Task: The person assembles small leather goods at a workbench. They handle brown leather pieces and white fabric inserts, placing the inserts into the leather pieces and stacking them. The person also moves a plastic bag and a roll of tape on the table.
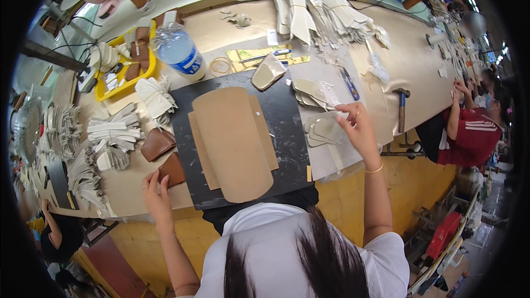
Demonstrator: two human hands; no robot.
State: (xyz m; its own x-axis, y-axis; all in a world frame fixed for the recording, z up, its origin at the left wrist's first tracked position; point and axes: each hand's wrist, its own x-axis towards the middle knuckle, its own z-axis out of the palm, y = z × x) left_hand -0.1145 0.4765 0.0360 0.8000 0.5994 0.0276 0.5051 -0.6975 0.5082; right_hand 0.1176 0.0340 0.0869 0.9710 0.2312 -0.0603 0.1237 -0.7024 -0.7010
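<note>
My left hand [158, 198] is at the near table edge, its fingers apart and the tips at the edge of a brown leather piece [173, 170]. A second brown leather piece [158, 144] lies just beyond it. My right hand [358, 127] reaches to a fanned stack of pale rounded pieces [326, 129], thumb and fingertips closed at the stack's edge. Another fan of pale pieces [313, 92] is just behind. Between my hands, a tan board with rounded ends [232, 143] lies over a wider tan sheet [203, 152] on a black board [290, 116].
Bundles of pale strips [113, 129] crowd the left; more bundles [342, 14] lie at the back. Behind the board stand a water bottle [179, 52] and a yellow basket [99, 91]. Pliers [350, 84] and a hammer [402, 110] lie right. A person in red [469, 132] sits at right.
</note>
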